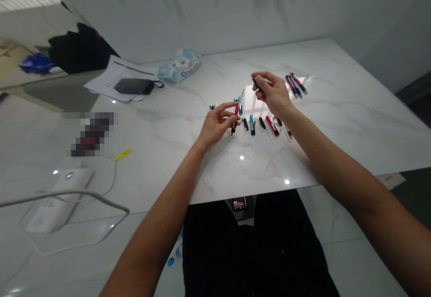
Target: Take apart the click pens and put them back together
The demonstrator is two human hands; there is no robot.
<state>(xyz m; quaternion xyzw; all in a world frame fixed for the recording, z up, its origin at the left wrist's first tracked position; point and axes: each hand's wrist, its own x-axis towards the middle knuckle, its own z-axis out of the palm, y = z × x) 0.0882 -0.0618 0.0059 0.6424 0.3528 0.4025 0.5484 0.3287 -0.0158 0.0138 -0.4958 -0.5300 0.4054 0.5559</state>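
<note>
My left hand (216, 125) is closed around a red and black pen barrel (235, 118), holding it nearly upright just over the table. Raised a little farther back, my right hand (276, 95) pinches a small black pen part (257, 84); its exact kind is hard to make out. Between and below the hands lie loose pen pieces: a blue barrel (252, 125), a red barrel (272, 125), a black grip piece (262, 123) and several thin white refills (251, 138). Beyond my right wrist, several whole-looking pens (296, 84) in red and blue lie side by side.
The white marbled table (161, 153) carries a wipes packet (182, 67), papers (116, 74) and a black power bank (133, 86) at the back left. Nearer on the left are a white power strip (60, 200), a looping cable (114, 207) and a yellow strip (123, 154).
</note>
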